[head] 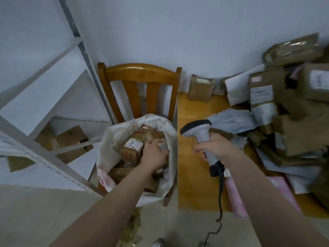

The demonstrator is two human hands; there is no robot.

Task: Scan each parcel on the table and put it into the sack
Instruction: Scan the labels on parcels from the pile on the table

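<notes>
Left hand (154, 155) in the mouth of the sack (114, 139), fingers loosely straight over boxes (132, 148) inside. Sack on chair (140, 72), just beside worktop (192, 166) left edge. Right hand (216, 148) curled round scanner (200, 131) handle. Parcels (293, 122) heaped along worktop's right edge.

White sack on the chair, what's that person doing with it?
A person is scanning parcels and bagging them. Their left hand reaches into the white sack on the wooden chair, over boxes already inside; whether it holds one is unclear. Their right hand grips a grey scanner above the table, where a pile of parcels waits.
</notes>
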